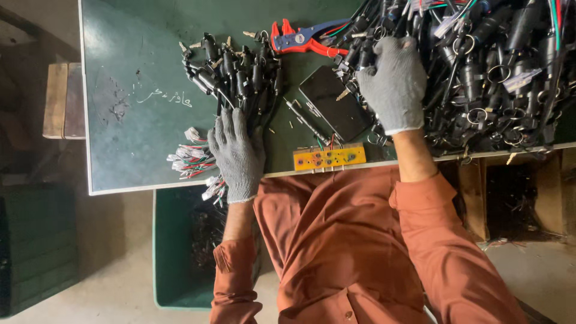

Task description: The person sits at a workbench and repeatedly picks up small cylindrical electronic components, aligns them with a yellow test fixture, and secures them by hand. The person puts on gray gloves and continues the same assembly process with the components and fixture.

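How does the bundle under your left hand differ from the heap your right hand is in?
The bundle under the left hand is small and roughly aligned, its coloured wire ends fanning past the table edge. The heap under the right hand is much larger, tangled and crisscrossed, with many metal rings showing. Both are black cabled parts on the green table, each under a grey-gloved hand.

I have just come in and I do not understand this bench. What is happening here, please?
A person in grey knit gloves works at a green table. The left hand rests flat on a small bundle of black wired connectors, whose coloured wire ends hang over the table edge. The right hand reaches into the large pile of similar black connectors. Between the hands lie a dark phone, a red and blue wire stripper and an orange jig.
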The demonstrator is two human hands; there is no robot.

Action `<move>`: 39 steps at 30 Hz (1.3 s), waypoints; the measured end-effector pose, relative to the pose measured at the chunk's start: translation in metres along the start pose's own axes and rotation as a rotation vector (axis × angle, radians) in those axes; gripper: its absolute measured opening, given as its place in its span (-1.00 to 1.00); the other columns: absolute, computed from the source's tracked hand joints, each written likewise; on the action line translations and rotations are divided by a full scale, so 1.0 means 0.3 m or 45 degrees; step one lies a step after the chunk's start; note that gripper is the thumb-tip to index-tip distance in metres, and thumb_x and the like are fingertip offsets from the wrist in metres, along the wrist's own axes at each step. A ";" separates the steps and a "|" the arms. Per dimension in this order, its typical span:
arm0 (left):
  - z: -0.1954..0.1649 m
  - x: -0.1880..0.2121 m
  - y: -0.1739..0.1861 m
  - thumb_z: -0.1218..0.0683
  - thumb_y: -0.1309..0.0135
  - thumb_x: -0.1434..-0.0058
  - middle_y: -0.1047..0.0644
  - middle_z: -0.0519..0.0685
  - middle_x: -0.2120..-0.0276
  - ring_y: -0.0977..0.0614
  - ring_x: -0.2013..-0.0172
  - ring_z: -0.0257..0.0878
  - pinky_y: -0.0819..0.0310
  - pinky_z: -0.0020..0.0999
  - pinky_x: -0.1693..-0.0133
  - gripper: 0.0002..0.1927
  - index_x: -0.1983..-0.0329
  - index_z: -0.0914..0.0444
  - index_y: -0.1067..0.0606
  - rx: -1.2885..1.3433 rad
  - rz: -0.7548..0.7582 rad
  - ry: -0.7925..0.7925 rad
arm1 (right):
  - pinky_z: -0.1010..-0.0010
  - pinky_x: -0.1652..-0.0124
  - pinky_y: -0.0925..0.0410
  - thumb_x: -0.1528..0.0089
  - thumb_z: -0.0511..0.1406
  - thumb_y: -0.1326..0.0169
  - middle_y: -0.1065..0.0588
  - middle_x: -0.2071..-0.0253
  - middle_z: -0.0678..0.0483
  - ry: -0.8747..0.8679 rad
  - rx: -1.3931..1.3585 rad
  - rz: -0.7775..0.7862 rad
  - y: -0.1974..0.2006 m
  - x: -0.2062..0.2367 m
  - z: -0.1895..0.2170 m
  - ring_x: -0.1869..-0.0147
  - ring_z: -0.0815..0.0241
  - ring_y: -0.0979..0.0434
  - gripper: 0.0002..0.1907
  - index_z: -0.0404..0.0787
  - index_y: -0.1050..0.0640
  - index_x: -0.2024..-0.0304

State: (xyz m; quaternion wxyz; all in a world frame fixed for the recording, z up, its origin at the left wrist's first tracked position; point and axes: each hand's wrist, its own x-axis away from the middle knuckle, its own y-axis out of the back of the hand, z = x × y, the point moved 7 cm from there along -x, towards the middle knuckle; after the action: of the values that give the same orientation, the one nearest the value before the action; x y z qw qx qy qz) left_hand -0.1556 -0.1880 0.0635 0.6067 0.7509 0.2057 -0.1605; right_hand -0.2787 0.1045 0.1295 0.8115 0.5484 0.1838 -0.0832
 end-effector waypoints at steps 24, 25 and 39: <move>-0.389 0.400 -0.096 0.18 -0.26 -0.23 -0.65 -0.04 0.24 -0.62 0.24 -0.39 -0.56 -0.45 0.17 -0.80 0.11 0.34 -0.58 1.852 0.643 0.684 | 0.45 0.05 -0.43 -0.15 -0.42 -0.25 -0.53 -0.03 -0.08 -0.099 -1.028 0.634 -0.092 0.736 -0.012 -0.01 0.19 -0.56 -0.60 -0.37 -0.56 -0.05; -0.388 0.417 -0.121 0.19 -0.28 -0.23 -0.66 -0.02 0.27 -0.63 0.26 -0.38 -0.57 -0.44 0.18 -0.83 0.14 0.34 -0.60 1.836 0.661 0.727 | 0.48 0.07 -0.42 -0.19 -0.43 -0.23 -0.55 0.01 -0.04 -0.216 -1.162 0.661 -0.089 0.750 -0.023 0.02 0.25 -0.56 -0.63 -0.35 -0.56 -0.06; -0.368 0.401 -0.093 0.13 -0.25 -0.24 -0.62 0.01 0.37 -0.58 0.36 -0.16 -0.48 -0.32 0.27 -0.92 0.23 0.23 -0.66 1.377 0.445 0.502 | 0.60 0.37 -0.31 -0.42 -0.32 -0.06 -0.60 0.21 0.13 -0.990 -1.604 0.262 -0.258 0.899 -0.119 0.32 0.45 -0.43 -0.83 -0.34 -0.57 0.13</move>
State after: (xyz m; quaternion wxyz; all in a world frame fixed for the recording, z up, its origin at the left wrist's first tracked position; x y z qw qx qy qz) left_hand -0.0668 -0.0615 0.0044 0.1064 0.9913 0.0769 0.0021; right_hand -0.0644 0.1254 -0.0539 0.9822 -0.0750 -0.1558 -0.0738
